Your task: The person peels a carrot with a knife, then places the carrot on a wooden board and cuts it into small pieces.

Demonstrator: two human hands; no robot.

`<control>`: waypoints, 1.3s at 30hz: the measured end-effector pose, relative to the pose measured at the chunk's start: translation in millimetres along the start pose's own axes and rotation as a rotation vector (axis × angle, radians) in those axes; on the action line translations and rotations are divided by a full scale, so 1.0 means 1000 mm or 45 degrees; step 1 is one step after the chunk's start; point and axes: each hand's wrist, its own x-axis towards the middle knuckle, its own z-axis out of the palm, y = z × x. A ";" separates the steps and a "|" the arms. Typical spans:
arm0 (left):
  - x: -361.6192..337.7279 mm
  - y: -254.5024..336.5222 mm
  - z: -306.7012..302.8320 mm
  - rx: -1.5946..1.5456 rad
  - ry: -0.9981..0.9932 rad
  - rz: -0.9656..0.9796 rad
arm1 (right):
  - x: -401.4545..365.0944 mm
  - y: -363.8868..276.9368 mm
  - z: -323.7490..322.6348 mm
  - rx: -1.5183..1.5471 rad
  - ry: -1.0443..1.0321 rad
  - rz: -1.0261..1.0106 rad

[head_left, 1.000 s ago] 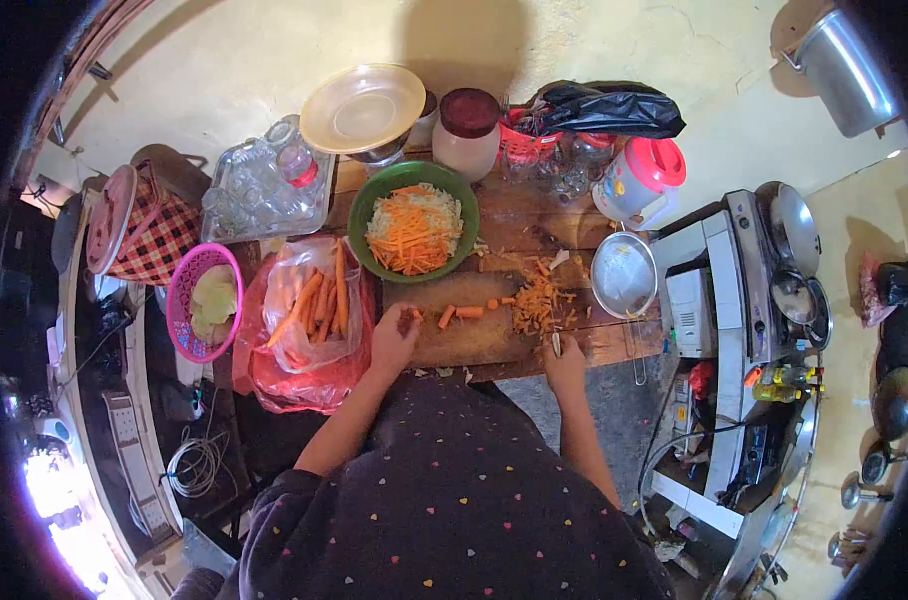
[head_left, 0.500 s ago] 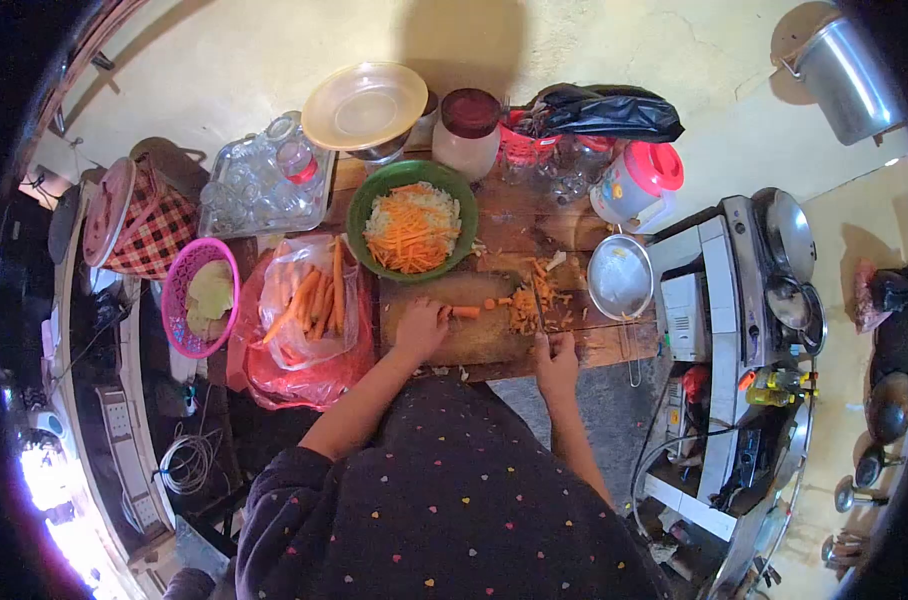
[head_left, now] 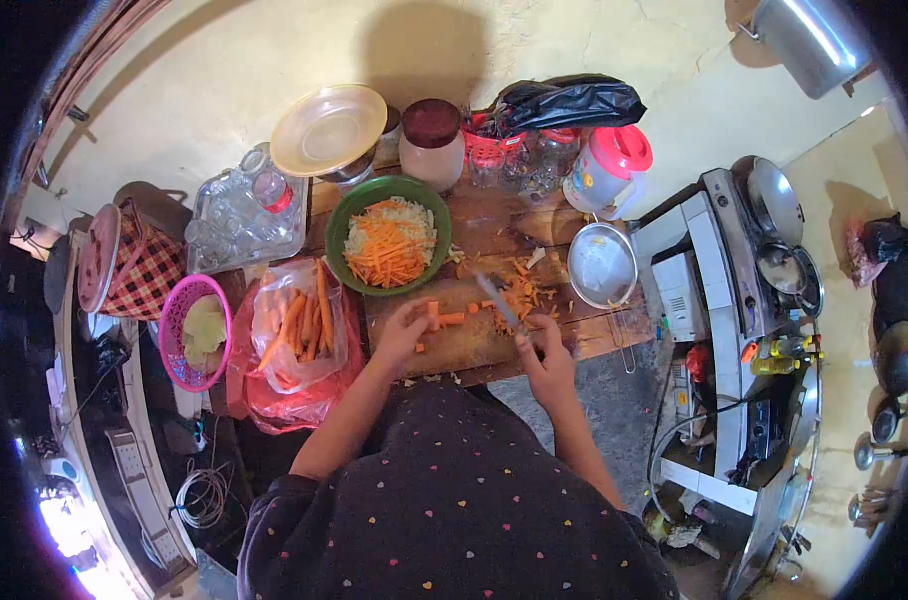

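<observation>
My left hand (head_left: 401, 336) is over the left part of the wooden cutting board (head_left: 464, 348), its fingertips closed against a carrot piece (head_left: 434, 312). Another short carrot length lies just to the right of it, and a small bit is below the fingers. In my right hand (head_left: 547, 362) is a knife (head_left: 497, 300), its blade slanting up and left over the board. Beside the blade lies a pile of cut carrot bits (head_left: 519, 297). Behind the board stands a green bowl (head_left: 336, 245) with shredded carrot and pale shreds.
Whole carrots (head_left: 299, 325) lie in a plastic bag left of the board, near a pink basket (head_left: 164, 330) holding pale green leaves. A metal strainer (head_left: 602, 262) is at the right. Jars, a pitcher (head_left: 609, 170) and a tray of glasses (head_left: 246, 215) stand along the back.
The knife has swung from pointing away on the right to slanting left across the board. My left hand now has a carrot piece tilted up at its fingertips. The whole view has shifted slightly.
</observation>
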 end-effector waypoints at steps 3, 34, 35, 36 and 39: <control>-0.021 0.041 0.029 -0.549 -0.205 -0.189 | -0.008 -0.024 -0.008 -0.059 -0.096 -0.196; -0.069 0.101 0.084 -0.580 -0.627 -0.386 | -0.029 -0.066 -0.045 -0.282 -0.047 -0.773; -0.069 0.101 0.083 -0.588 -0.636 -0.382 | -0.029 -0.066 -0.045 -0.280 -0.046 -0.785; -0.070 0.101 0.082 -0.597 -0.645 -0.378 | -0.029 -0.066 -0.045 -0.277 -0.045 -0.797; -0.072 0.102 0.082 -0.614 -0.633 -0.320 | -0.029 -0.068 -0.045 -0.240 -0.047 -0.821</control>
